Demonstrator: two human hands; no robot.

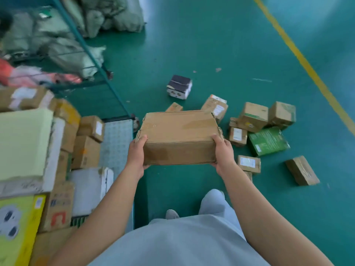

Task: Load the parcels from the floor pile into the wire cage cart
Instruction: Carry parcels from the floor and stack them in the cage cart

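Stacked cardboard parcels (86, 150) fill the cart at my left. My left hand (136, 154) and right hand (223, 154) grip the ends of a worn brown cardboard box (179, 136), held above the green floor (192, 45). Small scattered boxes (253, 117) lie to the right.

I hold a brown cardboard box (179, 137) off the green floor (192, 54) — left hand (136, 153) and right hand (223, 155) gripping its ends — parcels (253, 117) scattered beyond.

held box (179, 131) centre, stacked cart (28, 150) left, floor parcels (255, 129) right
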